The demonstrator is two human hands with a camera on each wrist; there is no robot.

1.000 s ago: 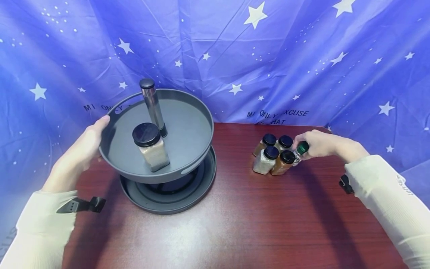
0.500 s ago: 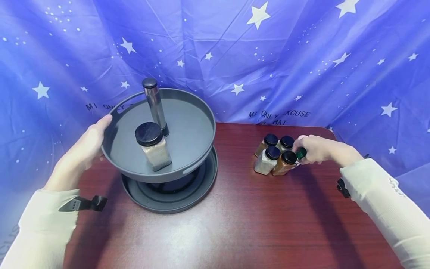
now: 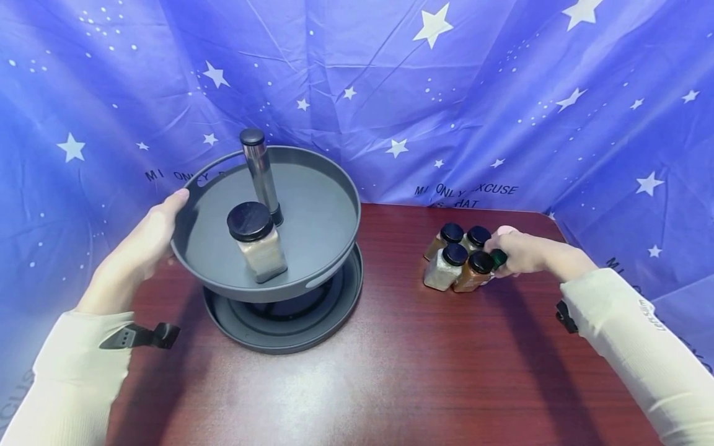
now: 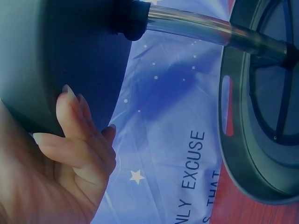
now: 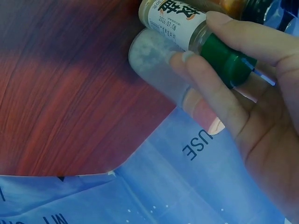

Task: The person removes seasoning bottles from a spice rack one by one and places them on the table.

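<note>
My left hand [image 3: 136,244] grips the left rim of a round grey upper tray [image 3: 320,198], thumb on top and fingers beneath. The two-tier stand's upper tray tilts above the lower tray [image 3: 356,297]. A metal post with a black cap [image 3: 259,170] rises from its middle, and a square black-lidded spice jar [image 3: 262,257] stands in front of the post. At the right, my right hand [image 3: 527,253] pinches a green-capped spice bottle [image 5: 175,23] with a white label, thumb and fingers round its neck. A frosted bottle with a pink cap [image 5: 154,63] lies close behind those fingers.
Several black-lidded spice jars [image 3: 444,272] stand clustered left of my right hand, close against the green-capped bottle. A blue star-patterned cloth [image 3: 357,124] hangs behind the reddish wooden table [image 3: 424,365].
My right hand has closed in on the green-capped bottle, covering more of its cap and label, and a pink cap now shows behind it. The left hand keeps its grip on the tray.
</note>
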